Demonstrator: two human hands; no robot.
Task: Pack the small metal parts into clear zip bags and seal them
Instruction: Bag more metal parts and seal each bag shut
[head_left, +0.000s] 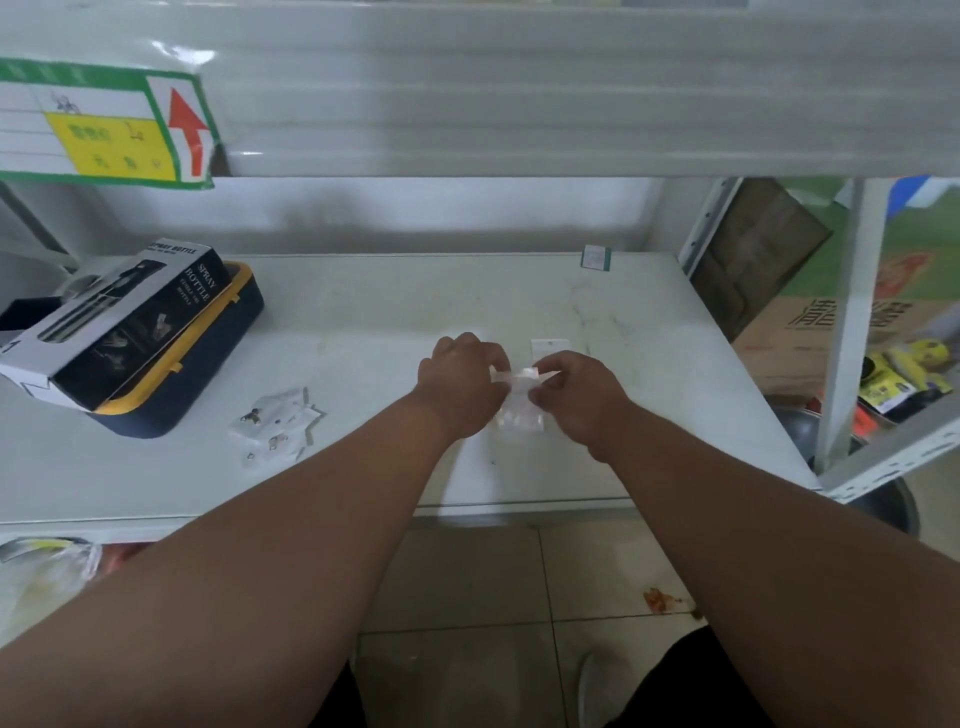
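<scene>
A pale grey metal shelf board (363, 467) fills the middle of the view, under the broad grey beam of the shelf above (519, 93), which carries a green-bordered label with a red arrow (104, 124) at its left end. At the left of the board lies a dark blue tray with a yellow rim (208, 374), and a black-and-white cardboard box printed "SPRAY BOTTLE" (119, 322) rests tilted on top of it.

Both bare forearms reach in from the bottom edge and meet just right of the board's centre. The left hand (462, 384) and the right hand (576, 395) each pinch an upper corner of a small clear zip bag (519, 410) — fingers narrowed onto its top strip, the bag's body hanging down between the wrists, just above the board. What is inside it cannot be told through the blur.

Near the tray's front corner sits a loose heap of small clear zip bags (278, 421) with small metal parts (252, 414) lying on and among them — well apart from the hands. A single flat clear bag (549, 347) lies just behind the right hand.
</scene>
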